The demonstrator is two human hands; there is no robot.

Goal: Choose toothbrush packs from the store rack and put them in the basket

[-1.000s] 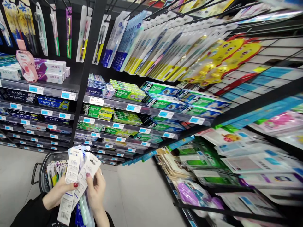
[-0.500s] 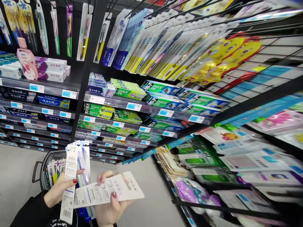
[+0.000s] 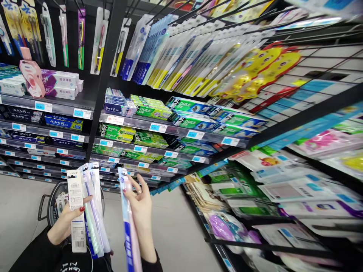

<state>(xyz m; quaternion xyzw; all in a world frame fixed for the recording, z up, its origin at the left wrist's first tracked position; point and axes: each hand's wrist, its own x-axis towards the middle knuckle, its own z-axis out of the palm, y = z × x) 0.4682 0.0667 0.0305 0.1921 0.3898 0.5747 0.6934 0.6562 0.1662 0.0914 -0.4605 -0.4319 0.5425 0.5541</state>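
Low at the left, my left hand grips several packaged toothbrushes, fanned out. The nearest pack shows its white printed back, with my thumb across it; the others show green and lilac brushes under clear plastic. To the right of these, my right hand holds one packaged toothbrush upright between thumb and fingers. Its card is blue and white and the brush is pink. A gap separates the two hands. Behind my left hand stands a dark shopping basket with more packs inside.
Ahead, a rack holds hanging toothbrush packs above shelves of toothpaste boxes with price tags. A pink bottle stands on the left shelf. At right, a slanting rack carries packaged goods. Grey floor lies below.
The pack in my right hand has turned from lying across, white back showing, to upright with its pink brush showing. It has moved apart from the left-hand packs, which have shifted slightly left and up.
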